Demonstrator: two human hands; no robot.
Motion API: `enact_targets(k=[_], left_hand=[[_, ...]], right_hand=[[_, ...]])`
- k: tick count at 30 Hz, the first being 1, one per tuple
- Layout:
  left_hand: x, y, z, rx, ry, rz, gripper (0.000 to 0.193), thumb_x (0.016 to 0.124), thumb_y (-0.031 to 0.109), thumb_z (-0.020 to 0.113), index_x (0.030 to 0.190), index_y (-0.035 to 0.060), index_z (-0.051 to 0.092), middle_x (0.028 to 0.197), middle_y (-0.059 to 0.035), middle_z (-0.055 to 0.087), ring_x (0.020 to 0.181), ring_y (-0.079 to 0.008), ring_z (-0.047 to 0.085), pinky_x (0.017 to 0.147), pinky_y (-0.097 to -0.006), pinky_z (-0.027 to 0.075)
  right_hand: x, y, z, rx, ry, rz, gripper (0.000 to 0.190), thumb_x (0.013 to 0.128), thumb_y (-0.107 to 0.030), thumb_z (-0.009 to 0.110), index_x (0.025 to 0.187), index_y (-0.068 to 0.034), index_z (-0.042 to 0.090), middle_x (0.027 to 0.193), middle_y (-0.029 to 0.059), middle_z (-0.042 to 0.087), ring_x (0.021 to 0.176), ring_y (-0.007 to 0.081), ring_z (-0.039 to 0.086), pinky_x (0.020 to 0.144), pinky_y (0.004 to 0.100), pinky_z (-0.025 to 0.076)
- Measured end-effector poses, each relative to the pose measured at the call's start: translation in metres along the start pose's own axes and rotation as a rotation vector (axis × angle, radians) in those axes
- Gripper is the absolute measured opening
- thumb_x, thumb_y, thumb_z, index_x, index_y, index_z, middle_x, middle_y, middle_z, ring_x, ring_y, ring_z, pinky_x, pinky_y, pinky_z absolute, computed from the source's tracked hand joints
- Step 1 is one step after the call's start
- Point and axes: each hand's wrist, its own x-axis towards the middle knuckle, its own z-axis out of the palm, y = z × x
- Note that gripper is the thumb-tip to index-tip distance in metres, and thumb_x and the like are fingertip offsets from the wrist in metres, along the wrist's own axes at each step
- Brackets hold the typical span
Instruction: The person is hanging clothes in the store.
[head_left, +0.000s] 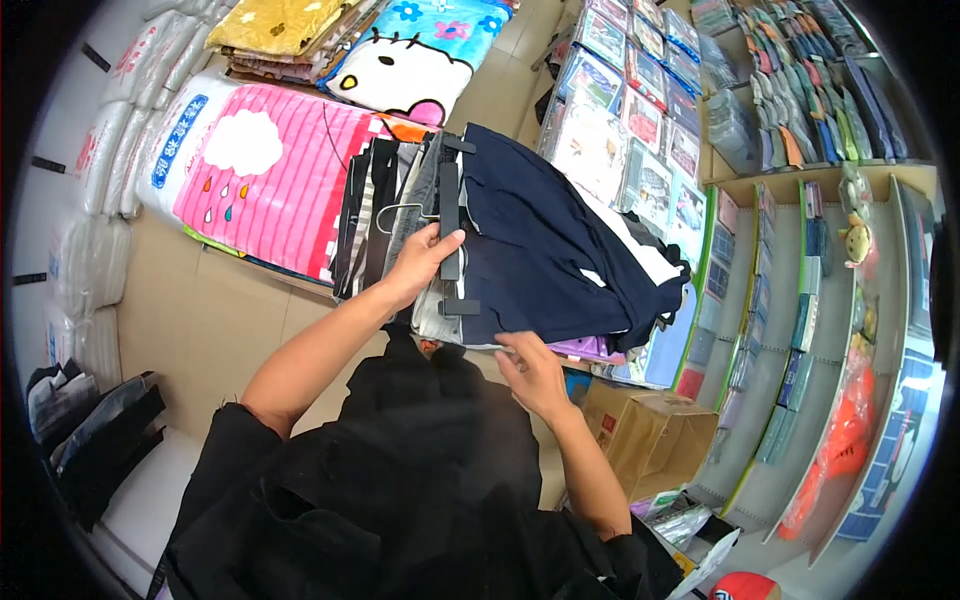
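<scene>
Dark navy trousers (532, 232) lie spread over a pile of garments in front of me, their waist end clipped to a black clip hanger (448, 217) with a metal hook. My left hand (420, 262) grips the middle of this hanger, thumb on top. My right hand (531, 367) is at the near edge of the trousers with its fingers apart and bent; whether the fingertips touch the cloth cannot be told. To the left of the hanger, more folded trousers (367, 217) in black, grey and stripes stand packed side by side. White and dark clothing (645, 255) shows beyond the trouser legs.
A pink packaged blanket (262, 180) and a blanket with a cartoon cat (412, 67) lie at upper left. Wrapped packs (592, 135) cover a display at the upper right. A cardboard box (652, 435) stands near my right arm. Shelves (817, 300) line the right; dark garments (112, 442) lie lower left.
</scene>
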Motion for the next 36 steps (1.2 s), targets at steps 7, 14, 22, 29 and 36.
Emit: enact_targets(k=[7, 14, 22, 29, 36], left_hand=[[-0.029, 0.014, 0.030, 0.313, -0.107, 0.252, 0.039, 0.104, 0.031, 0.065, 0.124, -0.0019, 0.060, 0.100, -0.0060, 0.068, 0.095, -0.0112, 0.064, 0.088, -0.0284, 0.050], [-0.150, 0.082, 0.087, 0.348, -0.445, 0.341, 0.036, 0.103, 0.026, 0.065, 0.127, -0.0012, 0.060, 0.106, -0.0054, 0.068, 0.100, -0.0097, 0.063, 0.087, -0.0274, 0.051], [-0.292, 0.101, 0.092, 0.296, -0.560, 0.424, 0.032, 0.101, 0.023, 0.068, 0.119, -0.0039, 0.064, 0.101, -0.0062, 0.070, 0.091, -0.0108, 0.064, 0.083, -0.0271, 0.051], [-0.404, 0.058, 0.040, 0.408, -0.422, 0.332, 0.028, 0.099, 0.025, 0.069, 0.107, -0.0022, 0.069, 0.099, -0.0077, 0.070, 0.093, -0.0164, 0.065, 0.085, -0.0325, 0.051], [-0.461, 0.005, -0.025, 0.765, 0.041, 0.486, 0.029, 0.099, 0.025, 0.069, 0.110, -0.0010, 0.068, 0.097, -0.0105, 0.069, 0.090, -0.0189, 0.064, 0.083, -0.0323, 0.050]], right_hand=[[-0.073, 0.089, 0.003, 0.400, -0.092, 0.541, 0.042, 0.106, -0.038, 0.053, 0.128, -0.003, 0.065, 0.110, 0.0107, 0.071, 0.087, 0.0226, 0.071, 0.079, 0.0344, 0.055], [-0.117, 0.141, 0.000, 1.362, 0.095, 0.716, 0.100, 0.096, -0.082, 0.031, 0.160, -0.005, 0.024, 0.151, 0.0246, 0.047, 0.127, 0.0370, 0.058, 0.100, 0.0438, 0.048], [-0.144, 0.153, -0.037, 1.952, 0.500, 0.212, 0.112, 0.084, -0.091, 0.038, 0.162, -0.010, 0.029, 0.164, 0.0162, 0.033, 0.152, 0.0380, 0.027, 0.125, 0.0560, 0.020], [-0.145, 0.162, -0.018, 1.858, 0.715, 0.258, 0.069, 0.102, -0.055, 0.049, 0.148, -0.004, 0.051, 0.154, 0.0176, 0.050, 0.143, 0.0362, 0.044, 0.123, 0.0548, 0.030], [-0.182, 0.169, 0.060, 1.717, 0.791, 0.574, 0.044, 0.094, -0.020, 0.059, 0.132, 0.002, 0.062, 0.135, 0.0173, 0.066, 0.125, 0.0374, 0.061, 0.113, 0.0541, 0.044]])
